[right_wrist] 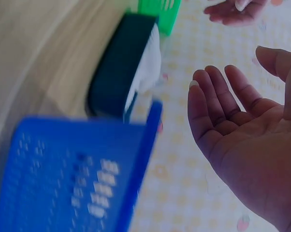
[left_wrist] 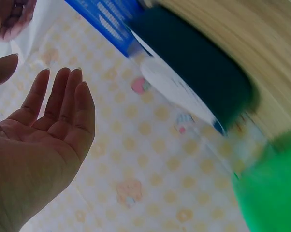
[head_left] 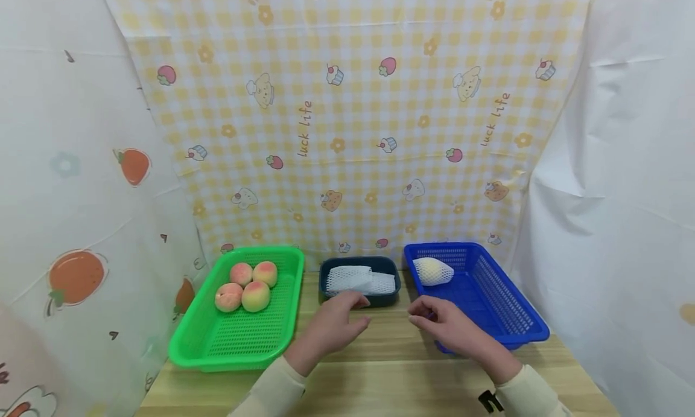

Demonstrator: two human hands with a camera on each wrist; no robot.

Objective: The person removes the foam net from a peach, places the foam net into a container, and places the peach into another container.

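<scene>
My left hand [head_left: 338,323] hovers in front of the small dark teal box [head_left: 359,302], its fingers loosely bent with nothing in them. White foam net sleeves [head_left: 350,278] lie inside that box. Over the near left edge of the blue basket [head_left: 488,302] hangs my right hand [head_left: 442,320], also holding nothing. One fruit in a white foam net [head_left: 433,272] lies in the blue basket's far left corner. Both wrist views show the palms, with the left hand [left_wrist: 49,125] and right hand [right_wrist: 247,125] relaxed and apart from the containers.
A green basket [head_left: 295,284] stands on the left with several peaches [head_left: 255,296] in its far part. All three containers are on a wooden table [head_left: 374,369]. Behind them hangs a yellow checked cloth [head_left: 358,133], with white cloth [head_left: 613,224] on the sides.
</scene>
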